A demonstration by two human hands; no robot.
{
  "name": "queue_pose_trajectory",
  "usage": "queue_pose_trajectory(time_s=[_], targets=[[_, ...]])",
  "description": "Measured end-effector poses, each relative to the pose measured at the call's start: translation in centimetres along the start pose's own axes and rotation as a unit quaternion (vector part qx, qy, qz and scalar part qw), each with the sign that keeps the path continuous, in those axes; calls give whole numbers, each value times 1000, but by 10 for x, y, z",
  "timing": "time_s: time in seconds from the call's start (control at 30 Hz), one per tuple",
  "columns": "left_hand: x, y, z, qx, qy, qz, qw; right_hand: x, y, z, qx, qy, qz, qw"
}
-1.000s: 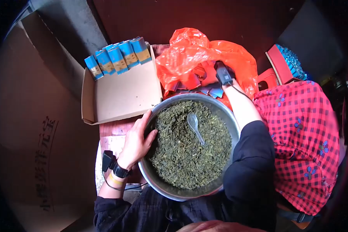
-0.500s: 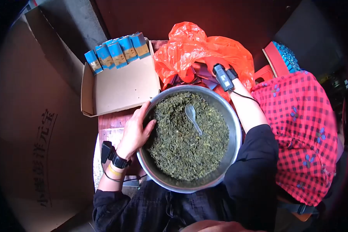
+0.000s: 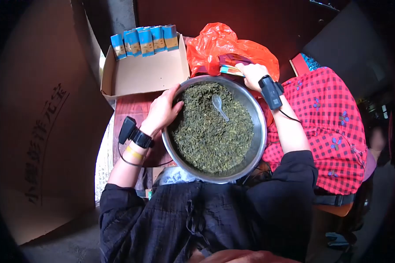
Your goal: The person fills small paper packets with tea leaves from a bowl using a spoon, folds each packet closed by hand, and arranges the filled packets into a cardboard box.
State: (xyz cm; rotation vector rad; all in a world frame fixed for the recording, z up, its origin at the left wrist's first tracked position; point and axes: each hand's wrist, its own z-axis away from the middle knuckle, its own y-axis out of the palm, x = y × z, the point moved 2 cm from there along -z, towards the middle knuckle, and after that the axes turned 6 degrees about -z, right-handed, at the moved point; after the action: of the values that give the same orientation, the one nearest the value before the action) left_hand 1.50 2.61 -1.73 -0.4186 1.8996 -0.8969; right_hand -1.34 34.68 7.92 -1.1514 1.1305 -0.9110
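Note:
A wide metal bowl (image 3: 260,139) full of dried, dark green leaves (image 3: 208,142) stands at the front of the table. On the leaves lies a small clear plastic spoon (image 3: 218,106). My left hand (image 3: 162,110) grips the bowl's left rim, thumb over the inside edge and fingers along the outside. Beyond the bowl, at the mouth of a red plastic bag (image 3: 210,44), my right hand (image 3: 253,75) is closed on flat packets (image 3: 231,70) with purple and light blue showing. How many it holds I cannot tell.
A shallow cardboard tray (image 3: 147,79) at the back left has several blue and tan packets (image 3: 145,41) along its far side. A large carton (image 3: 48,131) stands at the left. Red checked cloth (image 3: 324,127) covers something at the right.
My right hand has come out of the red bag with flat packets in it. My left hand stays on the bowl's rim. The view has shifted, and the bowl appears higher.

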Motion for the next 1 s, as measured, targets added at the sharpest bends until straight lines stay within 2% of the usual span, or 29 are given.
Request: queue_pose_trajectory(time_s=[0.1, 0.23, 0.37, 0.5, 0.57, 0.63, 0.67, 0.77, 0.83, 1.0], targets=[[-2, -2, -1, 5, -9, 4, 1000, 11, -35, 30, -21, 12, -43, 999], [-1, -1, -2, 8, -13, 1, 1000, 17, -73, 64, -79, -19, -145, 986], [6, 6, -2, -4, -4, 7, 1000, 28, -100, 100, -150, -108, -282, 941], [10, 7, -3, -34, 22, 15, 999, 51, -115, 128, -74, -78, -438, 893], [3, 0, -3, 6, -17, 8, 1000, 56, -105, 137, -15, -88, -506, 858], [2, 1, -3, 18, -34, 23, 999, 69, -98, 141, 34, -83, -447, 890], [3, 2, -2, 4, -29, -2, 1000, 80, -87, 143, -16, -127, -456, 881], [15, 10, -5, -21, -24, 40, 999, 103, -57, 149, 18, -137, -434, 890], [12, 7, -5, -8, -40, 39, 998, 126, -49, 153, 54, -80, -386, 918], [19, 10, -9, -2, -45, 80, 996, 144, -18, 147, 7, -115, -316, 942]])
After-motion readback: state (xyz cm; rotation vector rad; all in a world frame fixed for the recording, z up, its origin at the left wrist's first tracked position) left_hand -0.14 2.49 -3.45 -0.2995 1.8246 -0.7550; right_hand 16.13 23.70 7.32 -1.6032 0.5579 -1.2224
